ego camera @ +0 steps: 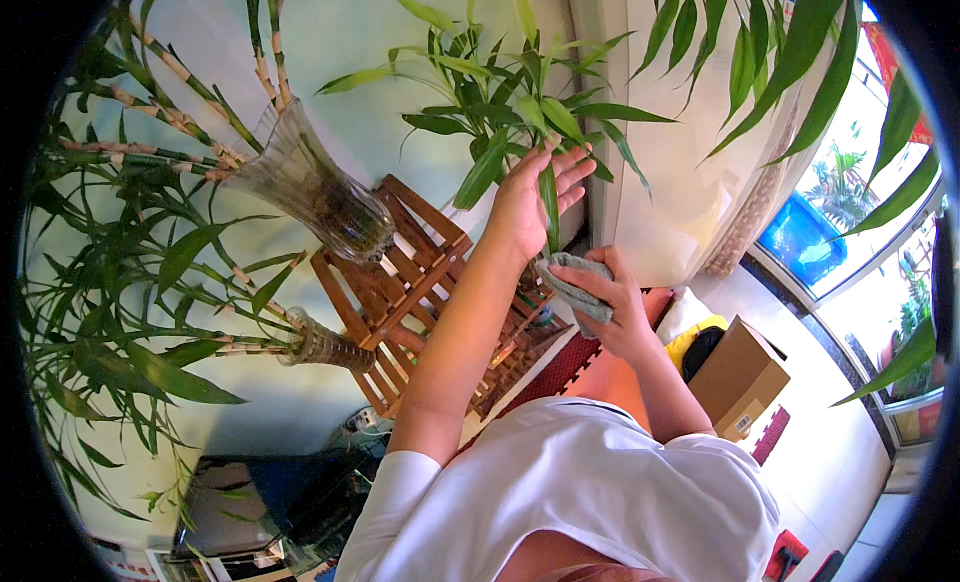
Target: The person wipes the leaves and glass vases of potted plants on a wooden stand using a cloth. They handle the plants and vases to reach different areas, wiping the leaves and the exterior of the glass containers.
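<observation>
My left hand (531,203) is raised palm up beneath the leaves of a green lucky bamboo plant (495,94). One long green leaf (550,207) hangs down across its palm, and the fingers are extended and not closed around it. Just below, my right hand (619,304) grips a folded grey cloth (583,286). The lower tip of that leaf meets the cloth's upper edge; whether the cloth wraps around it is hidden.
A slatted wooden plant stand (420,282) carries a tall glass vase (322,184) and a smaller glass vase (330,346) of bamboo stalks. More leaves (802,64) hang at upper right. A cardboard box (742,379) sits on the floor. At lower left is a black screen (232,499).
</observation>
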A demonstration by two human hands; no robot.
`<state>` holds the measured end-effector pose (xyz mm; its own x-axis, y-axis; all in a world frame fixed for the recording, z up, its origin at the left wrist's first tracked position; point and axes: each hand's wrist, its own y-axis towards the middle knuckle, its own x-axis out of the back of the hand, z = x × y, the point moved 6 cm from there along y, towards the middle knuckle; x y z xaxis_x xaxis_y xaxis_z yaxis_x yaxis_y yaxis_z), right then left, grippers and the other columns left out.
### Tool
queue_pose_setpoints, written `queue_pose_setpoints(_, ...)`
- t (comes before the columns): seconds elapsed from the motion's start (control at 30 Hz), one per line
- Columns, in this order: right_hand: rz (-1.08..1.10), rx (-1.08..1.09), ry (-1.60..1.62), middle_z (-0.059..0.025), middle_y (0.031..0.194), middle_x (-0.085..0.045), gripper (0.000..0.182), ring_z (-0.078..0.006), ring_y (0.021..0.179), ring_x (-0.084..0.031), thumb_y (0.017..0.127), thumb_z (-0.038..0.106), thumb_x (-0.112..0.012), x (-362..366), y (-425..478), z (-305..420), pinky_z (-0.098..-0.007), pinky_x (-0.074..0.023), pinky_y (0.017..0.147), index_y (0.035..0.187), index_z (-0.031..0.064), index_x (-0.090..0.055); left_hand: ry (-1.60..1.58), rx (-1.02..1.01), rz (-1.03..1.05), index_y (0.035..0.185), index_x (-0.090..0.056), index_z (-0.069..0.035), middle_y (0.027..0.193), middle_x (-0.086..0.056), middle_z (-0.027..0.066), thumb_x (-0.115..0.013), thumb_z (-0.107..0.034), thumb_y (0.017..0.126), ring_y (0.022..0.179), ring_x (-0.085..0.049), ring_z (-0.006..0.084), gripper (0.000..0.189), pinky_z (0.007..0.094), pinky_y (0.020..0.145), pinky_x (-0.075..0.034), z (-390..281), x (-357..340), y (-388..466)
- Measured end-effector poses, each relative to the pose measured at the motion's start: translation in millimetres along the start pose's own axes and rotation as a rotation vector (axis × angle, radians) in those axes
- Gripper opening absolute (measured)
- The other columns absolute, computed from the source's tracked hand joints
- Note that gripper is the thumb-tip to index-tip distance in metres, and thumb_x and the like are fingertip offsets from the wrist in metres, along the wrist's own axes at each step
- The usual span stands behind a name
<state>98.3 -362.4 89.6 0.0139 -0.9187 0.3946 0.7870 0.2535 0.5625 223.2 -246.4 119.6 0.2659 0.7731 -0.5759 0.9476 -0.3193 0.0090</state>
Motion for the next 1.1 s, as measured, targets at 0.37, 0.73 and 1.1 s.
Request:
queue_pose_setpoints(0.37,-0.241,0.018,0.265,-0.0107,0.108,-0.053,0.043,-0.0229,0.097,-0.056,0.08,0.02,-0.066,77,-16,-12,-0.0323,-0.0455,0.086,0.119,0.0022,-0.069,-0.089,0.009,-0.017,0.135,-0.051,-0.015,0.14,-0.057,0.0124,-0.04,-0.045,0.104,0.13,-0.053,0.0273,0.045,0.0411,0.103,-0.041,21,3,-15)
queue_pose_setpoints(0.73,-0.427,0.149,-0.39,-0.0134,0.106,-0.055,0.054,-0.0291,0.093,-0.06,0.069,-0.002,-0.063,147,52,42,-0.0317,-0.0498,0.081,0.12,0.0123,-0.071,-0.102,-0.103,0.117,0.146,-0.042,-0.014,0.144,-0.052,0.004,-0.052,-0.023,0.097,0.132,-0.049,0.0206,0.051,0.0364,0.102,-0.041,71,-18,12)
queue_pose_setpoints(1.1,-0.265,0.242,-0.742,-0.0115,0.112,-0.057,0.038,-0.0348,0.083,-0.067,0.079,0.019,-0.069,131,143,32,-0.0435,-0.055,0.07,0.117,0.027,-0.071,-0.208,-0.251,0.151,0.145,-0.043,-0.015,0.151,-0.039,0.0003,-0.053,-0.033,0.092,0.14,-0.031,0.0184,0.056,0.0378,0.11,-0.028,53,-37,27)
